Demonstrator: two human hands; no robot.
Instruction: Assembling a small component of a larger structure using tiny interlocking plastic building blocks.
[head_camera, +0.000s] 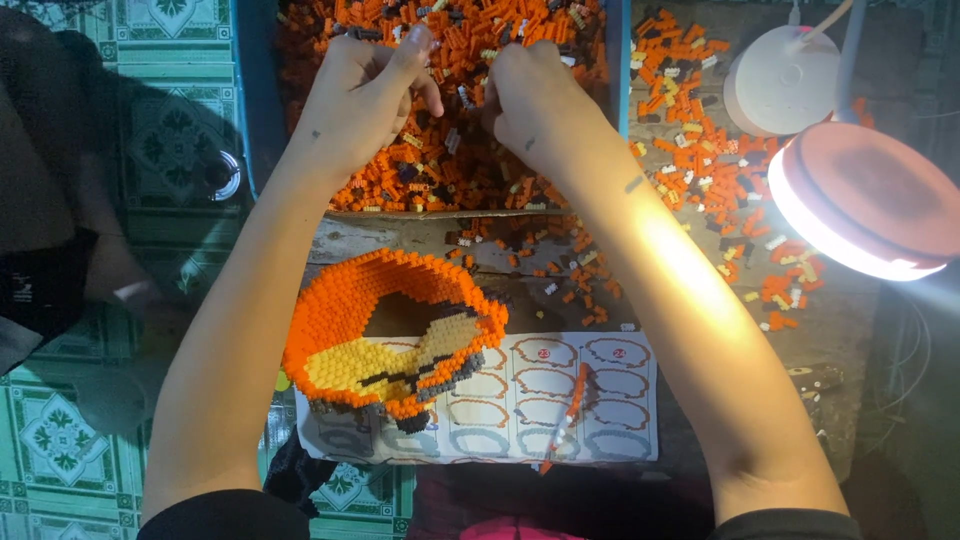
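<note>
Both my hands reach into a blue tray (258, 110) heaped with small orange building bricks (470, 40). My left hand (365, 95) is curled, thumb and forefinger pinched over the pile. My right hand (535, 100) is also curled, fingers tucked into the bricks; what either pinches is too small to tell. Nearer to me, an orange, yellow and dark brick model (390, 335), ring-shaped with a hollow middle, rests on a printed instruction sheet (560, 400).
Loose orange, white and dark bricks (720, 170) lie scattered on the wooden table at right. A lit round lamp (865, 200) on a white base (780, 80) stands at the far right. An orange tool (570, 410) lies on the sheet. Green patterned floor (60, 430) shows at left.
</note>
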